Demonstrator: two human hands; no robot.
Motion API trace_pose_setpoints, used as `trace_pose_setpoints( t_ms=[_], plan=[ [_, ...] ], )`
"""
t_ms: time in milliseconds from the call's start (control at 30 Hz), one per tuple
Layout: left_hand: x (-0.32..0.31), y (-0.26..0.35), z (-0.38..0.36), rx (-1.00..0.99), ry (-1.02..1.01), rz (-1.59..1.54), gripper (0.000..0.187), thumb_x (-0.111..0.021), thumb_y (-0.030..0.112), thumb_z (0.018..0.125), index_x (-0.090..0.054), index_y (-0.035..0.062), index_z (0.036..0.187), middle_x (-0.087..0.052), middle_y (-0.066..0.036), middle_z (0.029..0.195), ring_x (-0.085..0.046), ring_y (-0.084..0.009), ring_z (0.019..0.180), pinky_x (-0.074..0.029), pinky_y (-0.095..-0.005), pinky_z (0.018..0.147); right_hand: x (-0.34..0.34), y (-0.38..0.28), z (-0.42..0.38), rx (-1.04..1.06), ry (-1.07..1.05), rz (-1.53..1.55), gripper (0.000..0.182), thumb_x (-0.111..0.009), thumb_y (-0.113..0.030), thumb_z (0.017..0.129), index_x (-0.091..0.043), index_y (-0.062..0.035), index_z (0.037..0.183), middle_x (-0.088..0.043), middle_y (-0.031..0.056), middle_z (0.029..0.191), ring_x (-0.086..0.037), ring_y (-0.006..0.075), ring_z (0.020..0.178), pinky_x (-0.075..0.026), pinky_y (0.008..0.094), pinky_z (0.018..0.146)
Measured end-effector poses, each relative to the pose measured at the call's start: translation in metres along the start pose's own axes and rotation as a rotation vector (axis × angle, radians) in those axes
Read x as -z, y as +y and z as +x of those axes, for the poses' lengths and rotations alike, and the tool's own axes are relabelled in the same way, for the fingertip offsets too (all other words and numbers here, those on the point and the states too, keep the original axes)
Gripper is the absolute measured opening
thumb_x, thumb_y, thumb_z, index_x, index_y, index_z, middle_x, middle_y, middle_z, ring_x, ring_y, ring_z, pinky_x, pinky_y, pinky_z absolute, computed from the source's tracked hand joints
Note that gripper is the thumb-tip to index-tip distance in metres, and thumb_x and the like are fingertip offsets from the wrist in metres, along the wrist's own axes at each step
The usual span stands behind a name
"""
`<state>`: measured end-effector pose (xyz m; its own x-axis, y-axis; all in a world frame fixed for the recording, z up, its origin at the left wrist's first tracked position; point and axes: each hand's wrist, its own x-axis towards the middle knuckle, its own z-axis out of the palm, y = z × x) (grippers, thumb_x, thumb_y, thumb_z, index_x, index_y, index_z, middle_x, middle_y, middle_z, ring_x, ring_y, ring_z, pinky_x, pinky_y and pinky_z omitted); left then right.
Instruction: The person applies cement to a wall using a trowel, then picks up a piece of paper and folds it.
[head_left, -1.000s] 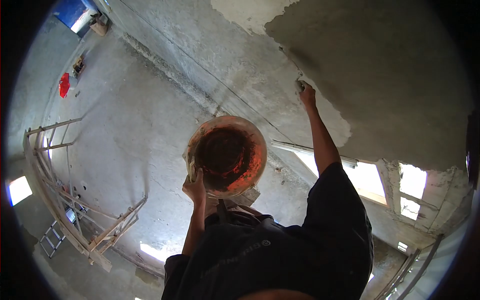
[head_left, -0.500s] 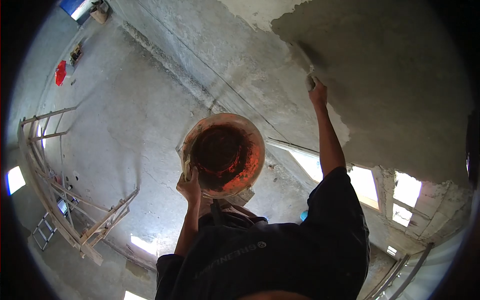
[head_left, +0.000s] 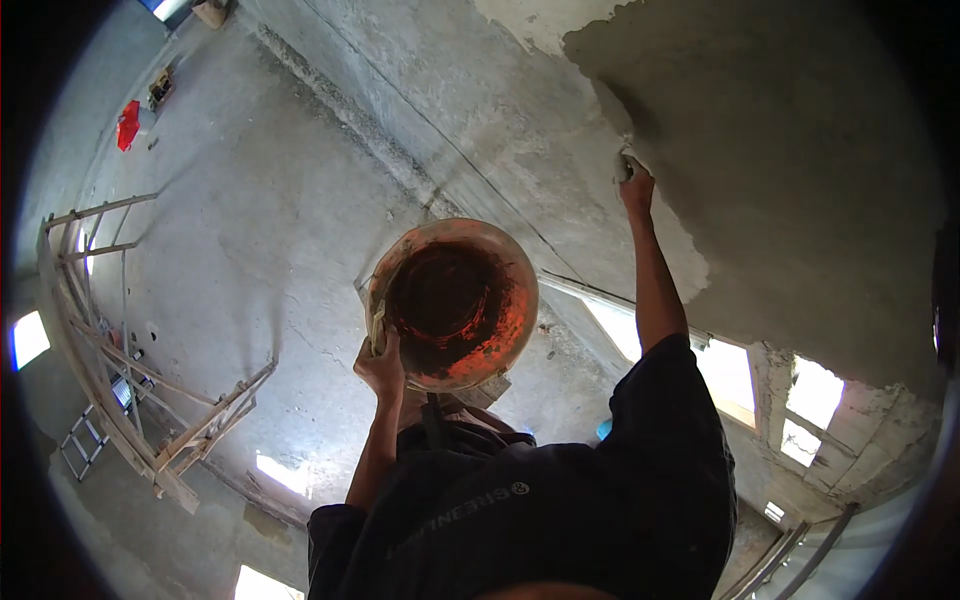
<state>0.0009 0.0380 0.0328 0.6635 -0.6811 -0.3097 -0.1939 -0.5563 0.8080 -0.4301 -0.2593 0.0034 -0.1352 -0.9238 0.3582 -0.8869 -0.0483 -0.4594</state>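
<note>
My left hand (head_left: 380, 368) is closed at the left rim of a round orange bucket (head_left: 520, 265), by a pale strip that looks like its handle. Dark residue coats the bucket's inside, and orange shows through on the lower right. Up at the wall, my right hand (head_left: 637, 188) is wrapped around the grip of a plastering trowel (head_left: 627, 165). Its blade is seen nearly edge-on and blurs into the wall surface. The trowel lies along the left border of a darker, wet-looking plaster patch (head_left: 780, 190). Paler wall (head_left: 530, 130) shows to its left.
A wooden trestle frame (head_left: 120, 360) stands on the concrete floor (head_left: 230, 230) at left, with a metal ladder (head_left: 83, 445) behind it. A red item (head_left: 128, 125) lies at upper left. Bright window openings (head_left: 725, 370) are at right below the plaster.
The view has shifted slightly. My right hand and the trowel sit a little lower and further left against the plaster patch. My left hand keeps its grip at the bucket.
</note>
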Motion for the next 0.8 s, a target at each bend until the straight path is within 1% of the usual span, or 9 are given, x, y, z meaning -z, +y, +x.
trace_pose_setpoints(
  t_ms=[67, 200, 300, 367, 400, 500, 533, 600, 800],
  plan=[
    [0.0, -0.004, 0.001, -0.01, 0.011, -0.007, 0.019, -0.069, 0.014, 0.078, -0.067, -0.0053, 0.08, -0.064, -0.008, 0.063, -0.055, -0.0102, 0.055, -0.044, -0.029, 0.051, -0.002, -0.006, 0.003, -0.141, -0.18, -0.133, 0.031, -0.058, -0.035, 0.085, -0.064, -0.0083, 0.099, -0.065, 0.0172, 0.087, -0.062, 0.0374, 0.084, -0.049, 0.0424, 0.07],
    [0.0, -0.008, 0.002, -0.011, 0.004, 0.035, 0.02, -0.069, 0.014, 0.077, -0.066, -0.0058, 0.078, -0.063, -0.009, 0.062, -0.055, -0.0107, 0.054, -0.044, -0.0293, 0.051, -0.007, 0.017, 0.018, -0.16, -0.143, -0.062, 0.031, -0.06, -0.033, 0.085, -0.064, -0.006, 0.099, -0.065, 0.0178, 0.086, -0.062, 0.0376, 0.083, -0.05, 0.0418, 0.071],
    [-0.003, -0.011, 0.001, -0.031, 0.027, 0.008, 0.021, -0.069, 0.014, 0.077, -0.066, -0.0058, 0.077, -0.063, -0.01, 0.06, -0.055, -0.0119, 0.052, -0.044, -0.0304, 0.05, 0.016, 0.009, 0.023, -0.061, -0.123, -0.082, 0.031, -0.061, -0.034, 0.084, -0.065, -0.0053, 0.097, -0.064, 0.0196, 0.087, -0.062, 0.037, 0.085, -0.049, 0.0415, 0.072],
    [-0.003, -0.012, 0.001, -0.026, 0.037, -0.018, 0.021, -0.07, 0.015, 0.076, -0.066, -0.0057, 0.077, -0.062, -0.01, 0.059, -0.056, -0.0125, 0.052, -0.044, -0.0309, 0.05, 0.017, 0.03, 0.018, 0.312, 0.125, -0.16, 0.03, -0.06, -0.031, 0.085, -0.065, -0.0032, 0.095, -0.065, 0.0153, 0.073, -0.065, 0.0289, 0.068, -0.049, 0.0365, 0.062],
    [-0.004, -0.011, 0.001, -0.011, 0.028, -0.008, 0.022, -0.07, 0.016, 0.076, -0.066, -0.0054, 0.077, -0.063, -0.01, 0.06, -0.056, -0.0129, 0.052, -0.044, -0.0313, 0.05, 0.024, 0.021, 0.007, 0.075, -0.002, -0.272, 0.031, -0.059, -0.032, 0.086, -0.065, -0.0031, 0.096, -0.066, 0.0153, 0.075, -0.065, 0.0283, 0.07, -0.049, 0.0364, 0.063],
    [-0.002, -0.008, 0.002, 0.013, 0.005, 0.01, 0.024, -0.069, 0.018, 0.077, -0.066, -0.0058, 0.082, -0.064, -0.011, 0.063, -0.056, -0.013, 0.055, -0.045, -0.0316, 0.053, 0.001, 0.03, -0.014, -0.093, 0.092, -0.086, 0.033, -0.058, -0.033, 0.087, -0.065, -0.0033, 0.097, -0.066, 0.0147, 0.078, -0.065, 0.0282, 0.074, -0.049, 0.0363, 0.067],
    [-0.001, -0.008, 0.001, 0.025, -0.019, 0.024, 0.027, -0.068, 0.019, 0.079, -0.067, -0.0065, 0.086, -0.065, -0.011, 0.066, -0.056, -0.0128, 0.058, -0.046, -0.0316, 0.056, 0.003, 0.013, -0.016, -0.093, 0.089, -0.086, 0.033, -0.058, -0.033, 0.087, -0.065, -0.0033, 0.097, -0.066, 0.0147, 0.078, -0.065, 0.0282, 0.074, -0.049, 0.0363, 0.067],
    [-0.002, -0.008, 0.001, 0.02, 0.0, -0.015, 0.024, -0.069, 0.018, 0.077, -0.066, -0.0056, 0.082, -0.063, -0.01, 0.062, -0.055, -0.0125, 0.054, -0.045, -0.0314, 0.053, 0.011, -0.017, -0.016, -0.205, 0.01, -0.008, 0.032, -0.06, -0.032, 0.084, -0.064, -0.0047, 0.099, -0.065, 0.0187, 0.093, -0.062, 0.0339, 0.089, -0.05, 0.0392, 0.078],
    [-0.002, 0.0, 0.002, 0.008, 0.021, -0.033, 0.021, -0.07, 0.015, 0.076, -0.066, -0.0053, 0.079, -0.063, -0.009, 0.06, -0.054, -0.0117, 0.051, -0.044, -0.0304, 0.05, 0.004, -0.033, 0.007, -0.176, -0.179, -0.227, 0.031, -0.057, -0.035, 0.085, -0.064, -0.0081, 0.1, -0.063, 0.0196, 0.097, -0.061, 0.0356, 0.089, -0.049, 0.0418, 0.078]
  ],
)
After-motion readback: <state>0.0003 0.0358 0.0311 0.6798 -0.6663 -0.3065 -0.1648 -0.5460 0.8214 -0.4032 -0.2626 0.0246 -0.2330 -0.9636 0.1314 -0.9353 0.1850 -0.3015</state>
